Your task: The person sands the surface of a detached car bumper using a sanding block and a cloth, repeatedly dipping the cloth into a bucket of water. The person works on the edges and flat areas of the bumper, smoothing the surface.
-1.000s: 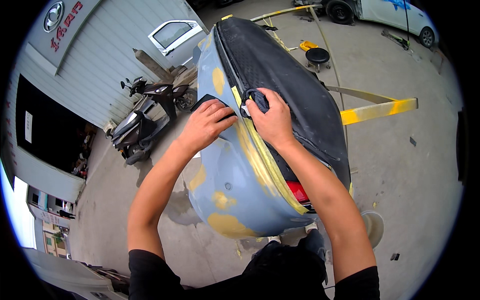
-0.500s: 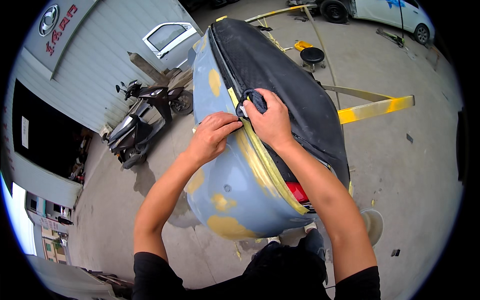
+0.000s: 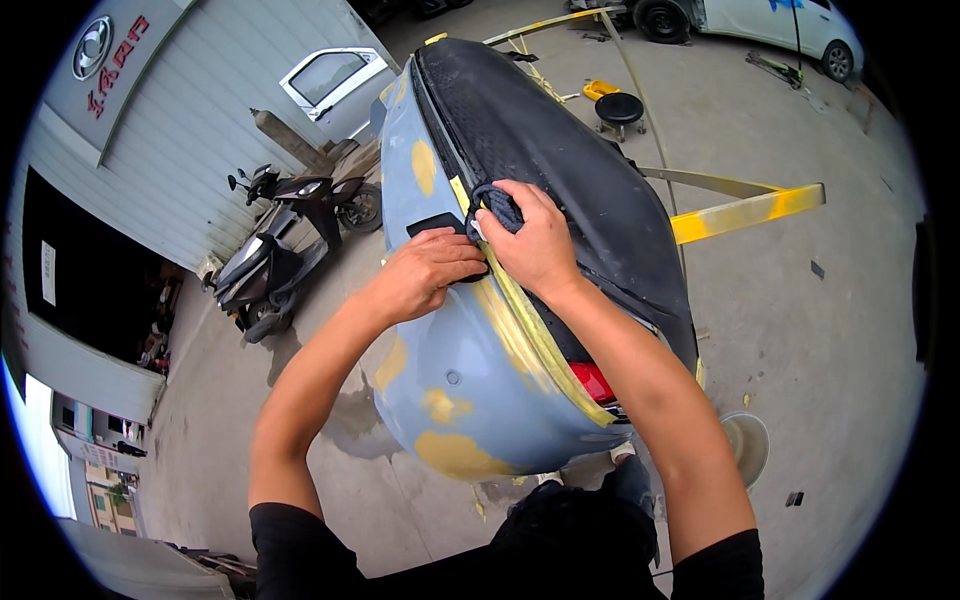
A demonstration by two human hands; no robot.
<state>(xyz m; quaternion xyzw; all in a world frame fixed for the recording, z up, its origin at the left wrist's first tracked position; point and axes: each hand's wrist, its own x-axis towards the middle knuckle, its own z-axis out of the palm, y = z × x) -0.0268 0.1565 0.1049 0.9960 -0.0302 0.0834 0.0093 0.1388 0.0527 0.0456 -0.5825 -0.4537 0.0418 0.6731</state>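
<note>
My left hand (image 3: pixel 430 270) presses a black rectangular sheet (image 3: pixel 437 222) flat on a blue-grey car body panel (image 3: pixel 450 360) with tan patches, its fingers together over the sheet. My right hand (image 3: pixel 530 240) grips a dark bunched cloth (image 3: pixel 494 201) at the seam, just right of the left hand. Yellow masking tape (image 3: pixel 535 335) runs along that seam, between the panel and a long black textured cover (image 3: pixel 570 170). A red lamp (image 3: pixel 591 380) shows below the cover, partly beside my right forearm.
The piece rests by a yellow metal stand (image 3: pixel 750 212). A dark scooter (image 3: pixel 275 260) is parked at left before a corrugated wall with a white car door (image 3: pixel 350 110). A wheeled stool (image 3: pixel 620 110), white car (image 3: pixel 770 20) and bucket (image 3: pixel 745 450) are on the right.
My left hand and the black sheet shift back and forth slightly on the panel beside the tape. My right hand stays on the cloth; the whole view has drifted slightly.
</note>
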